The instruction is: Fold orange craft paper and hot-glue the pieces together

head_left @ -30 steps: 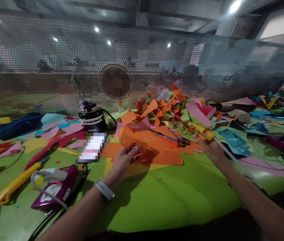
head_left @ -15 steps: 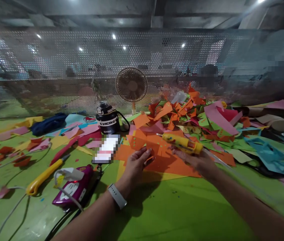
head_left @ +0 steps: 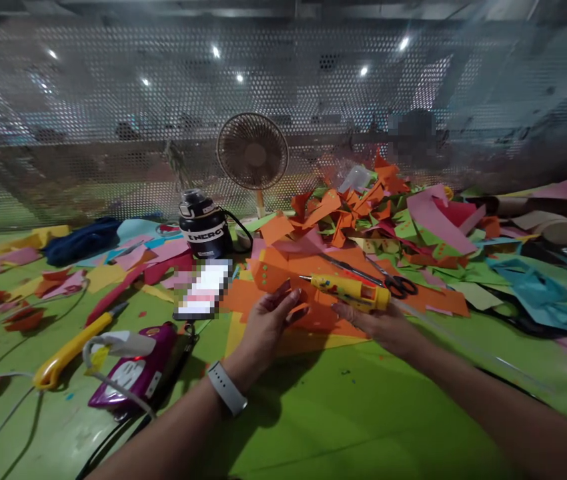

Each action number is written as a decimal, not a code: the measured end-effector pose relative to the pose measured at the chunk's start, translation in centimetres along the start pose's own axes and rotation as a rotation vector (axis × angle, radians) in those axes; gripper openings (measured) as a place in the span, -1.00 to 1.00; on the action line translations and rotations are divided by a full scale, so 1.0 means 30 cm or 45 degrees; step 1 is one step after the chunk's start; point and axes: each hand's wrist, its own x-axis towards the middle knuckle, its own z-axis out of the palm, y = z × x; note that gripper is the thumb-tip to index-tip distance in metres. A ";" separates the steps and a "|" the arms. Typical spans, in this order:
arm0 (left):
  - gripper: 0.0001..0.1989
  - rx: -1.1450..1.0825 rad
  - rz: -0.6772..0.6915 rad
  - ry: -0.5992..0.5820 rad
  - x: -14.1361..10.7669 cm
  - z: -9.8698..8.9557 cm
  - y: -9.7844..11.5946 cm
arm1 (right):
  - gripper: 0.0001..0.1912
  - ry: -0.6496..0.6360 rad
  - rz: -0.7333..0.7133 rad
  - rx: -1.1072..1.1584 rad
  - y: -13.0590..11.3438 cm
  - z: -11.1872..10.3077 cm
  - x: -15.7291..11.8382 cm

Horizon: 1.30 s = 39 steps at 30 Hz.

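Note:
My right hand [head_left: 388, 327] is closed round a yellow glue gun [head_left: 348, 291], its thin metal tip pointing left towards my left hand. A long clear stick [head_left: 463, 339] trails behind the tool. My left hand [head_left: 271, 320], with a pale watch band on the wrist, is curled with thumb and fingertips drawn together over orange paper. What they pinch blends with the orange behind and I cannot make it out. Under both hands lie orange paper sheets [head_left: 331, 327] on a yellow one. Black-handled scissors [head_left: 403, 287] rest on the orange paper just behind the glue gun.
To the left are a phone [head_left: 206, 287], a purple power strip [head_left: 136, 373] with a white plug, and a yellow-handled corded tool [head_left: 76, 350]. A dark bottle [head_left: 206, 227] and a fan [head_left: 253, 153] stand behind. Paper scraps [head_left: 343, 213] pile up at the right back.
The glue gun in my right hand has moved left and slightly down, its tip now closer to my left hand. The scissors behind it have come into clearer view. The camera has tilted down.

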 end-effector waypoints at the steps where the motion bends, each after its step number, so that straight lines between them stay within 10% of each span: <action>1: -0.66 -0.002 -0.001 -0.010 -0.002 0.001 0.000 | -0.60 0.005 0.018 0.003 0.006 0.001 0.000; 39: -0.63 0.069 0.048 -0.071 -0.010 0.009 0.003 | -0.58 -0.013 0.118 0.145 -0.052 0.023 0.006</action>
